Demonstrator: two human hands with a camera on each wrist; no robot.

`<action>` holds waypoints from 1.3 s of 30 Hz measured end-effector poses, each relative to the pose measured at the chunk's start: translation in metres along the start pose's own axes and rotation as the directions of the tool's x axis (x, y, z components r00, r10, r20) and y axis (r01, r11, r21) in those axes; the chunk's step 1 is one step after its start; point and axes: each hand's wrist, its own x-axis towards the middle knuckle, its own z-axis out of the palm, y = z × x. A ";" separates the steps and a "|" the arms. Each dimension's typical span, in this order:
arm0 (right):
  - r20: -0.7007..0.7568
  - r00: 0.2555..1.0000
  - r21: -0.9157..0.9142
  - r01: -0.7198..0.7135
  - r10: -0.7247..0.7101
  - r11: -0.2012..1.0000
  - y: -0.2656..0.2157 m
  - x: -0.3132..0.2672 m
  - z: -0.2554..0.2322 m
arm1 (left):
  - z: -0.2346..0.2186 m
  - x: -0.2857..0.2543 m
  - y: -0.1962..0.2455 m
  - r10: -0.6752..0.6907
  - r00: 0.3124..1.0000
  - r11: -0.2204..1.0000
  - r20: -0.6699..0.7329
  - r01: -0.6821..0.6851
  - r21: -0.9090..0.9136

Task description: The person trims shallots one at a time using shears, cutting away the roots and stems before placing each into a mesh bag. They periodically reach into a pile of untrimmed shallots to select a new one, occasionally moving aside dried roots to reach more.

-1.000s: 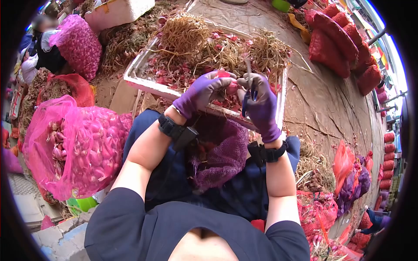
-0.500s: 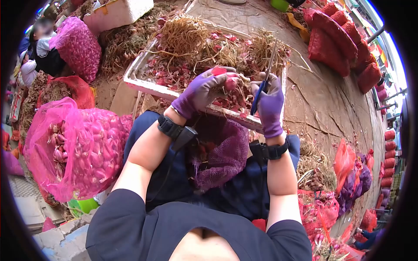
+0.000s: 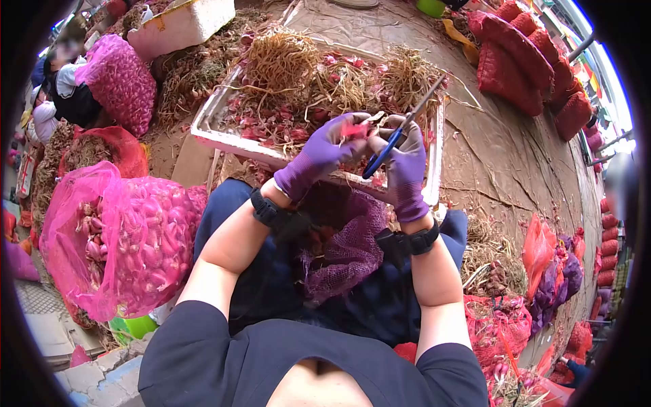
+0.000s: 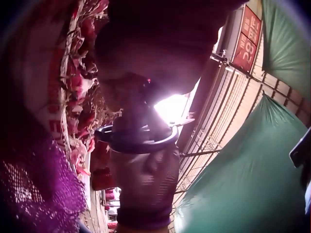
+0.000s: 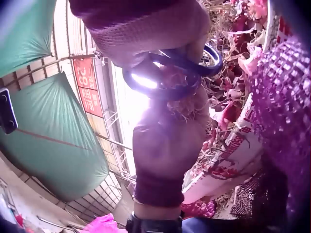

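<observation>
In the head view, my left hand (image 3: 313,157) wears a purple glove and pinches a blurred red shallot (image 3: 353,130) at the fingertips. My right hand (image 3: 407,168), gloved the same way, grips scissors (image 3: 384,153) with blue handles. Their blades slant up and to the right, away from the shallot. The fingers of both hands meet over the front of a white foam box (image 3: 237,144). Loose red skins and shallots (image 3: 295,132) fill the box, along with bundles of dry roots (image 3: 281,57). In the right wrist view, the handle loops (image 5: 167,85) stand out between the gloves.
A purple mesh bag (image 3: 349,241) lies in the lap beneath the hands. To the left stands a pink mesh bag (image 3: 152,234) full of shallots. Red sacks (image 3: 512,64) are piled at the far right, and dry stalks (image 3: 491,261) lie beside the right knee.
The right hand drew away rightward from the left hand with the scissors pointing up, then came back to meet it. The scissors now tilt further right. The left hand keeps the shallot.
</observation>
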 end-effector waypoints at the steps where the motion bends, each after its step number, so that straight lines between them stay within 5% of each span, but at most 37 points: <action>1: 0.001 0.999 0.074 -0.033 0.033 0.997 -0.003 0.000 0.001 | -0.004 0.000 -0.003 -0.002 1.000 1.000 -0.002 0.002 -0.003; 3: 0.009 1.000 0.026 -0.028 0.027 0.999 -0.003 -0.001 -0.002 | -0.009 -0.002 -0.007 0.014 0.999 0.876 -0.031 0.003 0.482; 6: 0.004 1.000 0.006 -0.027 0.027 1.000 -0.004 -0.002 0.001 | -0.005 -0.002 -0.007 0.062 0.996 0.947 0.065 -0.079 0.310; 12: 0.054 0.954 -0.357 0.295 -0.296 0.886 0.014 0.006 -0.003 | -0.011 -0.002 -0.018 0.100 0.988 0.858 -0.122 -0.023 0.513; 14: 0.070 0.975 -0.331 0.224 -0.213 0.917 0.008 0.006 -0.006 | -0.002 -0.004 -0.007 0.093 0.985 0.823 -0.142 0.004 0.568; 16: 0.026 0.990 -0.306 0.143 -0.141 0.941 0.005 0.005 -0.007 | 0.002 -0.005 -0.004 0.292 0.947 0.701 -0.133 -0.117 0.703; 24: 0.086 0.996 -0.144 -0.018 0.031 0.989 -0.003 -0.002 -0.005 | 0.004 -0.002 -0.007 0.398 0.917 0.479 -0.037 -0.173 0.861; 26: 0.210 0.958 0.173 -0.234 0.196 0.957 -0.005 -0.009 0.000 | 0.001 -0.001 -0.011 0.441 0.898 0.393 0.004 -0.197 0.898; 28: 0.211 0.964 0.207 -0.206 0.162 0.956 0.002 -0.004 -0.003 | -0.007 -0.001 -0.009 0.112 0.986 0.883 -0.125 -0.041 0.468; 29: 0.080 0.992 0.130 -0.106 0.096 0.986 0.001 -0.002 -0.003 | -0.001 -0.001 0.005 0.050 0.991 0.957 -0.122 -0.012 0.289; 30: -0.047 0.999 0.040 -0.012 0.014 0.999 0.000 0.000 -0.004 | 0.005 -0.004 0.020 -0.075 0.973 0.969 -0.216 0.122 0.215; 32: -0.041 0.999 0.051 0.011 -0.009 0.999 0.003 0.004 -0.005 | 0.003 0.000 0.014 -0.040 0.976 0.996 -0.214 0.022 -0.085; 34: 0.059 0.998 0.108 -0.026 0.020 0.994 0.002 -0.004 0.003 | 0.009 -0.002 0.009 -0.039 0.983 0.987 -0.178 0.009 -0.162; 36: 0.075 0.990 0.157 0.105 -0.118 0.982 0.017 -0.007 0.011 | 0.004 -0.003 -0.003 -0.042 0.988 0.969 -0.147 0.004 -0.248; 38: 0.059 0.983 -0.054 0.177 -0.174 0.983 0.019 -0.008 0.010 | -0.008 -0.001 -0.016 -0.026 0.993 0.951 0.115 0.060 -0.305; 39: 0.061 0.983 -0.055 0.176 -0.173 0.983 0.015 -0.010 0.010 | -0.004 0.000 -0.014 -0.078 0.991 0.924 0.106 0.112 -0.365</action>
